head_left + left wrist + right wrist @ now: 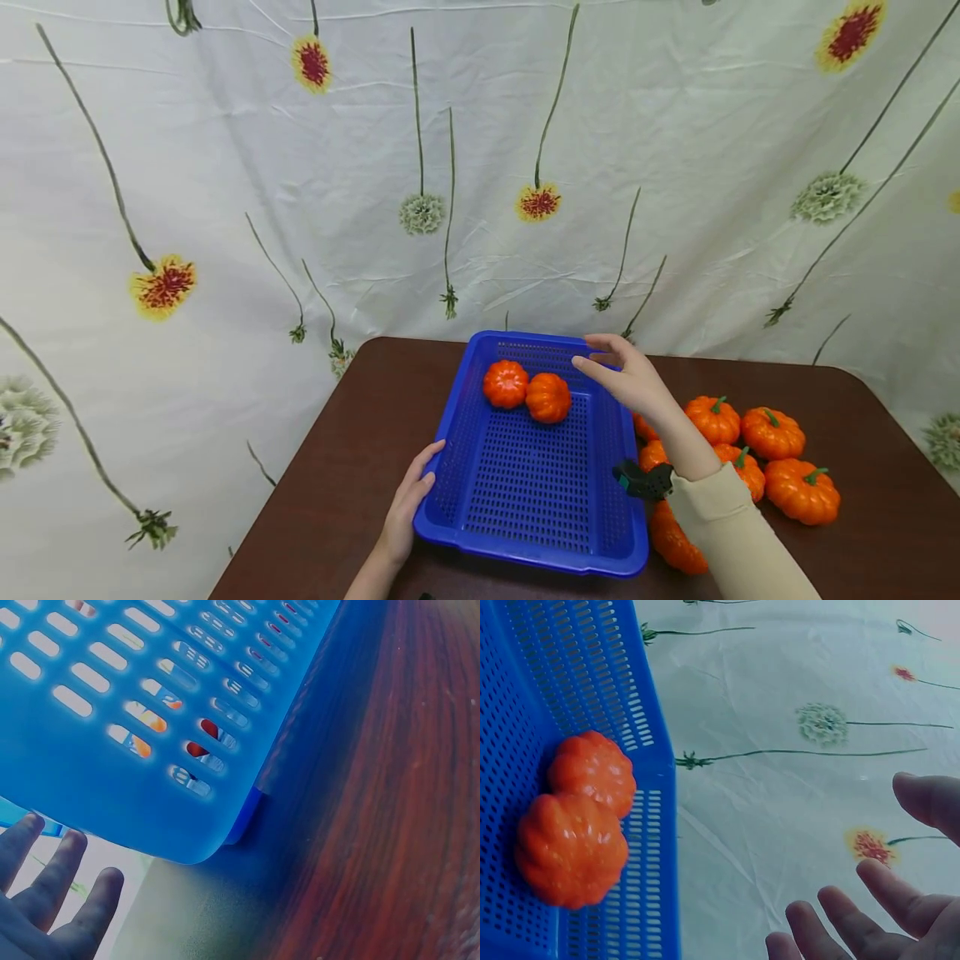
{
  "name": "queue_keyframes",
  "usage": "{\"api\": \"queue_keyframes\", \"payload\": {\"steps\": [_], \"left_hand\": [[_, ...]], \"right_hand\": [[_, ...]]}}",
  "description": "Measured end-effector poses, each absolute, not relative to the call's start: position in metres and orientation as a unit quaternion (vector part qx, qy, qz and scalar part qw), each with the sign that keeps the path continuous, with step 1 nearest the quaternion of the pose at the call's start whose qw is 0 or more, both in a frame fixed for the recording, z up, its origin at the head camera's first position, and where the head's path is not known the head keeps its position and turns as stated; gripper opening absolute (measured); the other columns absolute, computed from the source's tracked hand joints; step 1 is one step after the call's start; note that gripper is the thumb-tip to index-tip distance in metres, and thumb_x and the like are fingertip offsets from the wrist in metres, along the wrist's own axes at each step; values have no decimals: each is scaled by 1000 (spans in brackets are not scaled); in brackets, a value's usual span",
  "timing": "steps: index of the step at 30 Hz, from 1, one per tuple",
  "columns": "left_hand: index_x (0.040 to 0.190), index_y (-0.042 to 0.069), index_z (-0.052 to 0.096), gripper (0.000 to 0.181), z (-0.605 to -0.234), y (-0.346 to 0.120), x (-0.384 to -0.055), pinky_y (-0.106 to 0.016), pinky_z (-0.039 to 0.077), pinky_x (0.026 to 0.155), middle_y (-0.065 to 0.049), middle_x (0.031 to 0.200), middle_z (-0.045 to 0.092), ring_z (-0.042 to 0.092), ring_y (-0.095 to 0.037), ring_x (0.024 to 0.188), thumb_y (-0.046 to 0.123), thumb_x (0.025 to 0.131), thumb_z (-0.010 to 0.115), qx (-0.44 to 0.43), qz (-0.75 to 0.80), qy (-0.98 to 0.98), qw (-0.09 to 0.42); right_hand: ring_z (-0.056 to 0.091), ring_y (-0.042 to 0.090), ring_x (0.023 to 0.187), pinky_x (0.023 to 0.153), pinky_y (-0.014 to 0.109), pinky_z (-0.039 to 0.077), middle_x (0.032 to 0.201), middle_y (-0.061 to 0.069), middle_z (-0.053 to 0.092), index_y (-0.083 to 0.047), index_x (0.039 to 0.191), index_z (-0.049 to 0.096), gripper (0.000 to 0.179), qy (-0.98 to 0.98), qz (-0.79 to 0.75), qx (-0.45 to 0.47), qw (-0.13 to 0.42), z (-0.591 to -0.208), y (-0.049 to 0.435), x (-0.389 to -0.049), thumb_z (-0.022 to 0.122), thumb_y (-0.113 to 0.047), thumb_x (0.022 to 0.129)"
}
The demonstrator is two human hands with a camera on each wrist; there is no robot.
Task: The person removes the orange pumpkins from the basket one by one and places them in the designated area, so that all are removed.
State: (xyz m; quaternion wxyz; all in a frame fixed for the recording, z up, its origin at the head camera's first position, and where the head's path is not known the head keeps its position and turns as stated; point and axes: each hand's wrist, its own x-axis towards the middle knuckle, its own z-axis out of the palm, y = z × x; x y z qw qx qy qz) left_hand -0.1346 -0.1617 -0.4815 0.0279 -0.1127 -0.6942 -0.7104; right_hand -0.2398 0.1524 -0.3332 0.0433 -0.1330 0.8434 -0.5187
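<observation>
A blue plastic basket [532, 467] with slotted walls stands on the table, and two small orange pumpkins [506, 384] lie side by side in its far left part. At the basket's left side is my left hand [408, 506], its fingertips at the rim. The left wrist view shows these fingers [67, 859] extended next to the slotted wall. Over the far right rim hovers my right hand [626, 375], thumb and fingers spread apart. Nothing is between them, as the right wrist view also shows.
Several larger orange pumpkins [774, 433] with green stems sit on the dark wooden table [360, 417] right of the basket, some partly hidden by my right arm. A white cloth [352, 167] printed with flowers hangs behind the table.
</observation>
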Motion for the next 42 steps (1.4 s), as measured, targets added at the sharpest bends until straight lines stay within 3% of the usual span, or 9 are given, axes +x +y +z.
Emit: {"api": "queue_keyframes", "payload": {"steps": [19,33,42], "left_hand": [[143,6,32,45,-480,-169,-146,-26,38,94,-21,143,30,42,-22,120,17,100,31,-127,-719,-683,19],[143,6,32,45,-479,-168,-147,-28,39,94,-22,143,30,41,-27,120,18,100,31,-130,-720,-681,13],[143,5,32,45,-479,-167,-148,-26,38,94,-21,143,31,42,-22,119,18,100,32,-126,-720,-683,18]], "right_hand": [[31,38,131,100,53,32,145,19,32,-7,140,38,62,828,-553,-54,75,-369,83,-278,64,-29,89],[39,37,126,99,51,34,138,20,43,-3,133,48,57,823,-567,-13,26,-404,68,-289,70,-20,83],[44,39,119,93,52,39,138,22,41,-2,134,47,62,832,-554,26,16,-420,69,-294,73,-14,79]]}}
